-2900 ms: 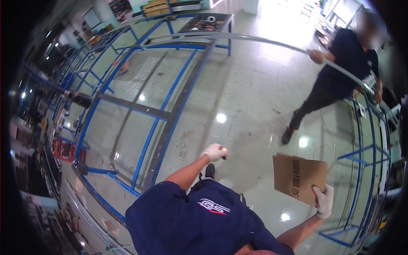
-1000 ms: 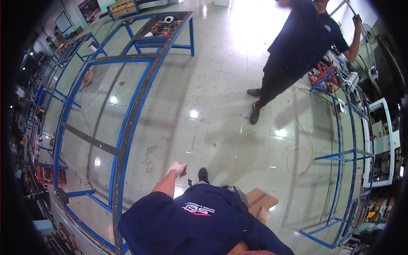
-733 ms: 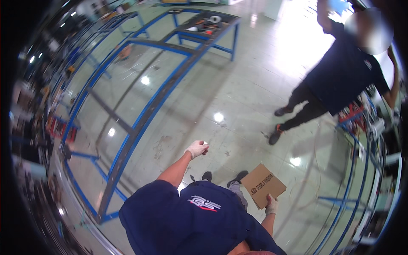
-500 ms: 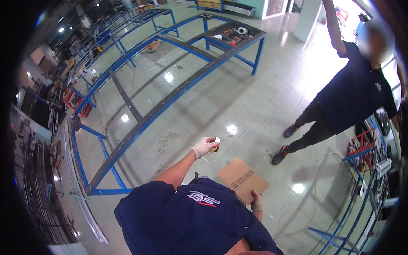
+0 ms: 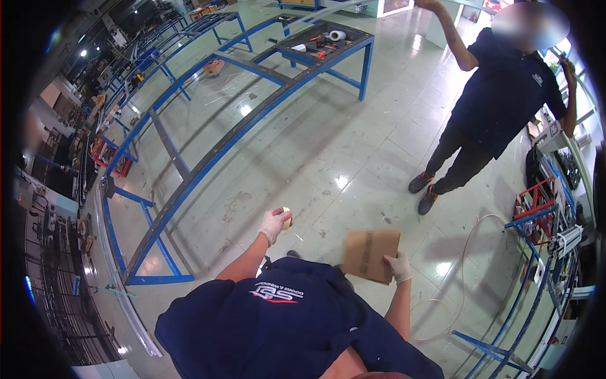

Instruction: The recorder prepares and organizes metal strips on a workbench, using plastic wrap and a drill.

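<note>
Head view: left hand (image 5: 273, 225) has its grip closed round a small cream object (image 5: 287, 218); right hand (image 5: 400, 268) has its grip clasping brown cardboard (image 5: 371, 254) at its right edge, well apart from the far tabletop (image 5: 351, 47).

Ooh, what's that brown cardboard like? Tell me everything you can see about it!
The brown cardboard looks flat, thin and stiff, with roughly four sides and blurry dark printing across its face. The white-gloved right hand grips its lower right edge, with the thumb over the printed side. It is slightly tilted and seems held above the shiny floor. Whether it's several layers is hard to tell.
</note>
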Demonstrator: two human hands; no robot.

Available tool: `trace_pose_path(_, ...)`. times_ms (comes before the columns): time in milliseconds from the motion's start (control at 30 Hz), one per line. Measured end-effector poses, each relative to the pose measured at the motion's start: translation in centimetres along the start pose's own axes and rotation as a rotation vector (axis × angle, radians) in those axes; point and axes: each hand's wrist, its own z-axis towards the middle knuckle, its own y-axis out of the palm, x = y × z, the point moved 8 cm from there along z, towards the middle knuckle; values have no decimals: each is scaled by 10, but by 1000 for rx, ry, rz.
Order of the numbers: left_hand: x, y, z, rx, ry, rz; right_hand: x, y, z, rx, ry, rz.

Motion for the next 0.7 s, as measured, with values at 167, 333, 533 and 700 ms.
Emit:
trace_pose_path(167, 12, 22, -3, -88, -10, 118, 16, -22, -21, 26, 58, 15)
trace_pose_path(333, 10, 19, 1, -95, -60, 153, -49, 3, -40, -421, -430, 1544)
trace_pose_path(533, 4, 23, -1, -40, -97, 95, -34, -8, 15, 22, -12, 456)
trace_pose_path(700, 10, 31, 9, -44, -134, 161, -31, -17, 22, 250, 132, -491)
